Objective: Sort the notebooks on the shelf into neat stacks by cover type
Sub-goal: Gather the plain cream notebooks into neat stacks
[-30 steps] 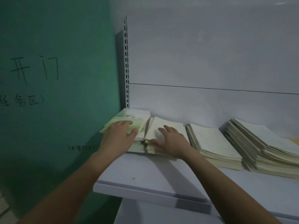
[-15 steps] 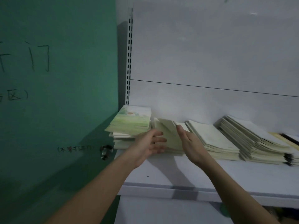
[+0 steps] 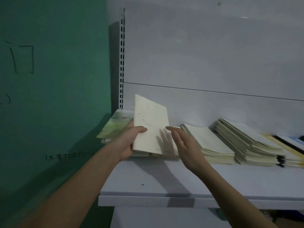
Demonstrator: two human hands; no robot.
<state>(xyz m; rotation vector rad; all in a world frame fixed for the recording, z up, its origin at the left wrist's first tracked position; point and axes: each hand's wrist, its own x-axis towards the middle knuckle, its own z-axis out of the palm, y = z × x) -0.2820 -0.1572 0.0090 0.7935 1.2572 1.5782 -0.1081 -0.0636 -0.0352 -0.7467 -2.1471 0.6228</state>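
A green wall (image 3: 54, 96) bearing dark handwritten characters is seen at the left, and a white back panel (image 3: 205, 51) with a slotted upright (image 3: 121, 58) fills the rest of the view. A white shelf (image 3: 164, 181) is mounted in front of the panel, and notebooks are laid along its rear edge. At the right, a tall fanned stack of pale covers (image 3: 246, 145) is placed, with yellow and dark-edged notebooks (image 3: 289, 150) just beside it at the frame edge. A lower cream stack (image 3: 209, 143) is set to its left. At the far left, against the upright, a pile topped by a green illustrated cover (image 3: 115, 125) is seen. Between these, a cream notebook (image 3: 150, 127) is held tilted up above a thin pile. The grip of the left hand (image 3: 130, 142) is closed on its lower left edge, with the thumb laid across the cover. The right hand (image 3: 184, 145) is held loosely spread, fingers relaxed, just beside the notebook; whether it touches the cover cannot be told.
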